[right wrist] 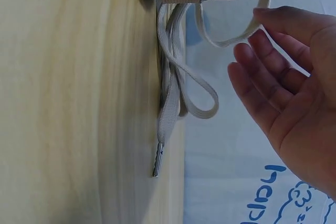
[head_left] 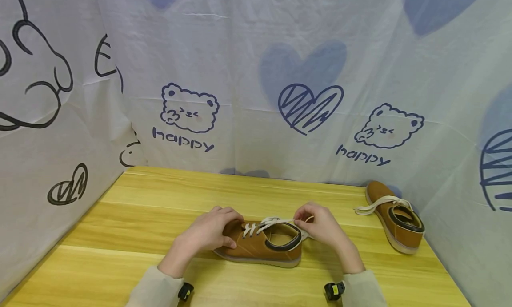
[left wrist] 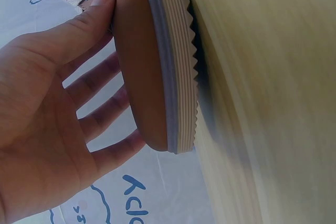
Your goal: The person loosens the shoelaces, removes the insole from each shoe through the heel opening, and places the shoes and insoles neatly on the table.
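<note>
A brown shoe [head_left: 256, 248] with white laces lies sole-down on the table in the head view, its toe toward the left. My left hand [head_left: 212, 230] grips the toe, thumb on the near side and fingers over the far side. In the left wrist view the thumb presses the upper of the shoe [left wrist: 144, 87]. At the heel end, my right hand [head_left: 320, 225] pinches a white shoelace [head_left: 285, 221] drawn taut from the lacing. More loose lace [right wrist: 169, 93] with a metal tip hangs behind the heel in the right wrist view.
A second brown shoe [head_left: 400, 225] with a loose white lace stands at the table's right edge. The yellow wooden table [head_left: 160, 196] meets a white printed cloth [head_left: 248, 142] at the back and on both sides.
</note>
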`<state>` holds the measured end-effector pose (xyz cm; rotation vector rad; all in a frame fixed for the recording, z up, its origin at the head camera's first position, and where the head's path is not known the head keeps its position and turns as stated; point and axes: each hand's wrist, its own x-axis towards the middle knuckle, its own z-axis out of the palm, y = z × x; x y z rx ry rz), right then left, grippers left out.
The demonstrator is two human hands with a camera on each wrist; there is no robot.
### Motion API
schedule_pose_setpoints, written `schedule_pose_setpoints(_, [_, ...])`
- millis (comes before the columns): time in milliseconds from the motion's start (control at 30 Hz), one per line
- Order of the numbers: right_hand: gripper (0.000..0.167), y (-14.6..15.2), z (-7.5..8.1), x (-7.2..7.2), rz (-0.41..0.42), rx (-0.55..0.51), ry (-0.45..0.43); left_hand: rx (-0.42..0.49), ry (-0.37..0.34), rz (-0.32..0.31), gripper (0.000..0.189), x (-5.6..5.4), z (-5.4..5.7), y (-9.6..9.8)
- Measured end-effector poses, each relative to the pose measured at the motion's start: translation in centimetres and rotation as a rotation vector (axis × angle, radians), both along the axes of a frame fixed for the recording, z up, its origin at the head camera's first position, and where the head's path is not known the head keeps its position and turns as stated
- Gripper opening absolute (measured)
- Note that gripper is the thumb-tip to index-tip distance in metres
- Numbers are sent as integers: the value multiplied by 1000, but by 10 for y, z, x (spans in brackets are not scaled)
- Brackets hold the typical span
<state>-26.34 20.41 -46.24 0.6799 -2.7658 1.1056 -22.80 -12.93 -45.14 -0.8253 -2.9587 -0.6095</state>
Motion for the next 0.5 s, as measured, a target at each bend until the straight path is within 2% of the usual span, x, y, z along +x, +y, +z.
schedule_pose_setpoints(167, [8, 0, 1, 1, 10, -4, -13, 3, -3, 0, 65, 0, 0, 0])
schedule_pose_setpoints(500, [9, -15, 13, 9, 13, -90, 93, 2, -12, 6, 65, 1, 1, 0])
